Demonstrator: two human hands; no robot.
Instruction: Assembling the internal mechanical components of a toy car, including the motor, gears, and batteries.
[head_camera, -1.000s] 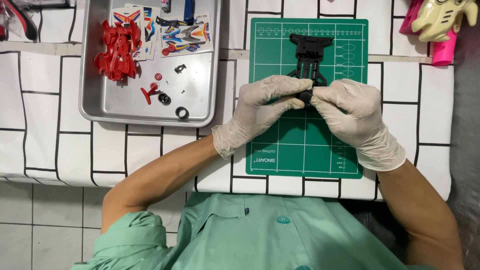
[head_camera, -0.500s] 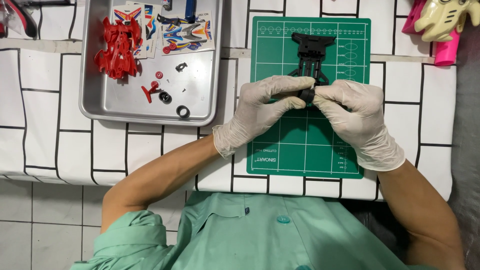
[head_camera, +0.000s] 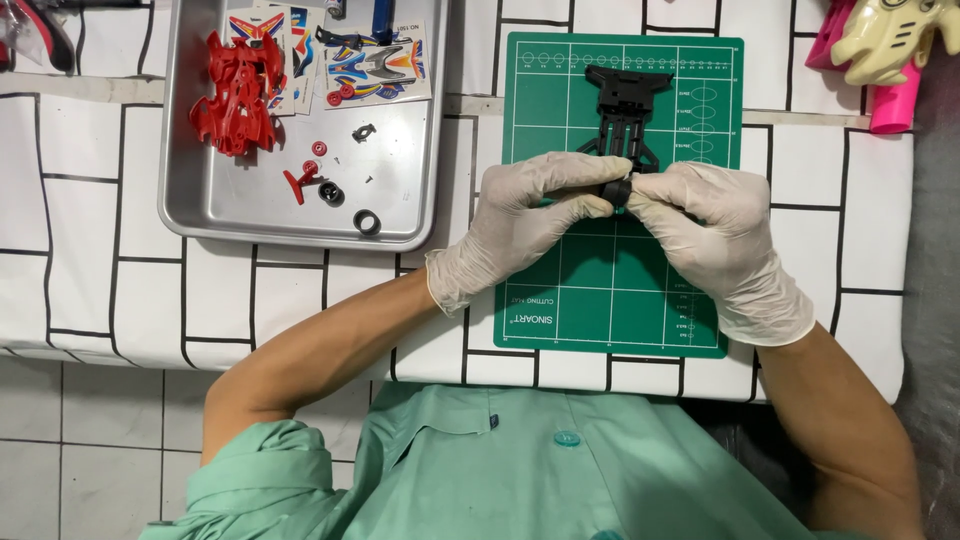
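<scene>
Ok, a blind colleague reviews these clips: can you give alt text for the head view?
Two gloved hands, left hand and right hand, meet at the near end of a black plastic chassis on a green cutting mat. To the left, a metal tray holds a red part, sticker sheets and small black rings.

Both gloved hands crowd the middle of the green cutting mat (head_camera: 600, 290), its near half bare. The black chassis (head_camera: 628, 100) blocks the far end; the steel tray (head_camera: 190, 200) hems the left.
</scene>
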